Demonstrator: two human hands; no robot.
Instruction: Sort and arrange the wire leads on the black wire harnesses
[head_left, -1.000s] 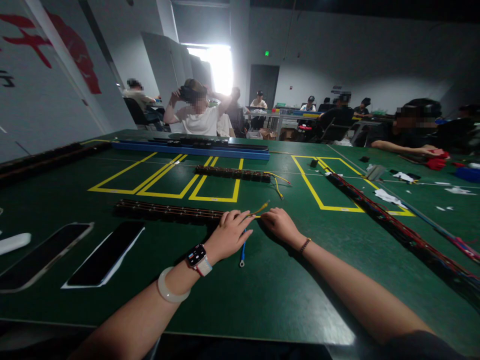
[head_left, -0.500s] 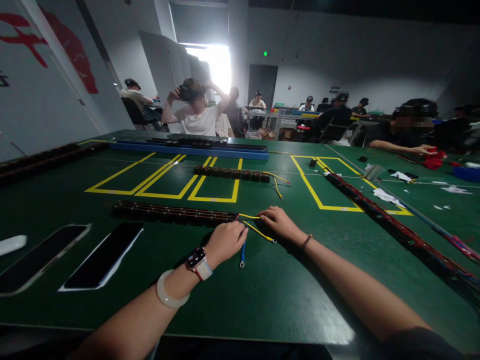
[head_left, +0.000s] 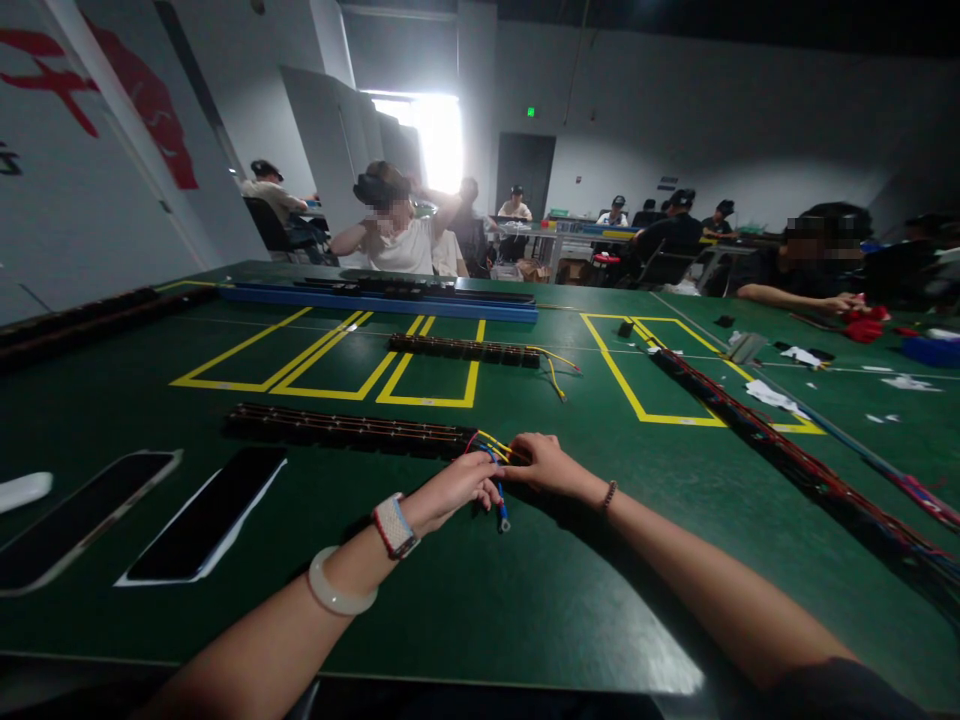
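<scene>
A long black strip module (head_left: pixel 352 430) with thin orange wires along its top lies on the green table (head_left: pixel 420 590). Yellow cables (head_left: pixel 495 447) and a blue cable (head_left: pixel 502 508) with a ring terminal come out of its right end. My left hand (head_left: pixel 461 483) is closed by that end, its fingers around the blue cable, whose tip hangs below them. Beside it, touching its fingertips, my right hand (head_left: pixel 546 464) is closed in a pinch at the yellow cables, whose far ends are hidden under the fingers.
Beyond lies a shorter strip (head_left: pixel 465 348) with yellow leads, among yellow tape outlines (head_left: pixel 424 402). A blue tray (head_left: pixel 382 302) stands at the back. Two phones (head_left: pixel 210 515) (head_left: pixel 82 520) lie left. A long wired strip (head_left: pixel 795 455) runs along the right. People sit across the table.
My right hand has come down and left against my left hand, gathering the yellow cables. My left hand has rolled over, and the blue cable's tip has moved right.
</scene>
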